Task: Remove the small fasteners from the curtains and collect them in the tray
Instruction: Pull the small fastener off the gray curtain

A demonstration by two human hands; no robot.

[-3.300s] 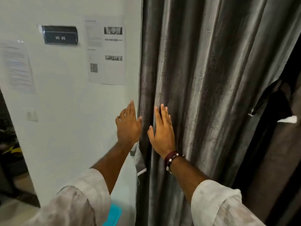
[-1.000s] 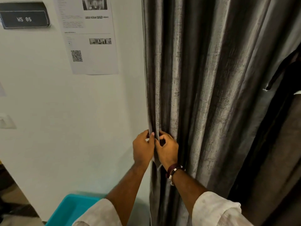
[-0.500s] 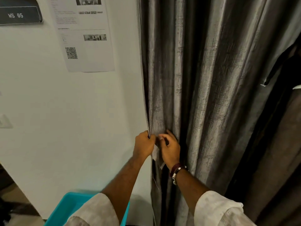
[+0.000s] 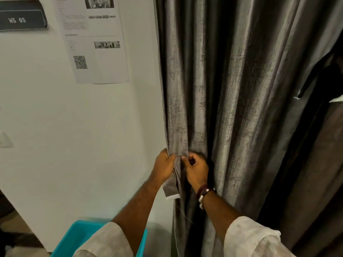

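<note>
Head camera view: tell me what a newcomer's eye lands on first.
The grey curtain fills the right half, and the left hand and right hand pinch its edge together low at centre. A turquoise tray sits at the bottom left below the arms, and a dark "WS 05" sign hangs on the white wall at upper left.

Below my arms I saw the teal tray (image 4: 78, 236) low by the white wall (image 4: 74, 145); its support was hidden.
</note>
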